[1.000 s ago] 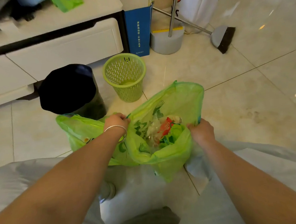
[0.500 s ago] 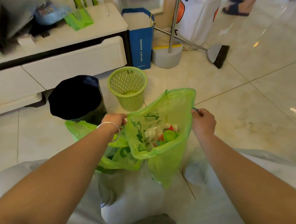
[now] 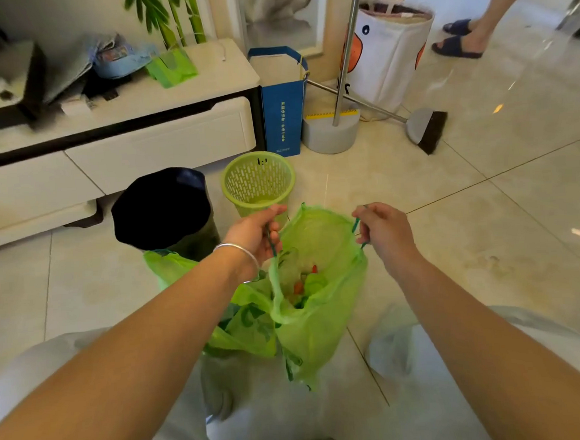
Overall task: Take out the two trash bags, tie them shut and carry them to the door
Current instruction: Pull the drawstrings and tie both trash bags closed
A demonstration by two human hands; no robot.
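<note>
Trash bag (image 3: 317, 317), green, hangs open-mouthed between our two hands, over the tile floor (image 3: 486, 206) just in front of our knees. Scraps show inside it, red and green bits. Left hand (image 3: 254, 237): grip closed on the dark drawstring (image 3: 270, 241) at the bag's left rim, a silver bangle (image 3: 238, 257) on the wrist. Right hand (image 3: 383, 228): grip closed, pinching the drawstring at the right rim. Second green bag (image 3: 241, 323) sits lower left, touching the first, mostly hidden under our left forearm; we cannot tell if it is tied. Beyond the hands: black bin (image 3: 162, 208) and empty green slotted basket (image 3: 258, 182) side by side on the floor. Behind those, a low white cabinet (image 3: 122, 152), blue paper bag (image 3: 282, 107), broom (image 3: 426, 129) lying flat, dustpan stand (image 3: 332, 132). Another person's sandalled feet (image 3: 458, 41) top right.
</note>
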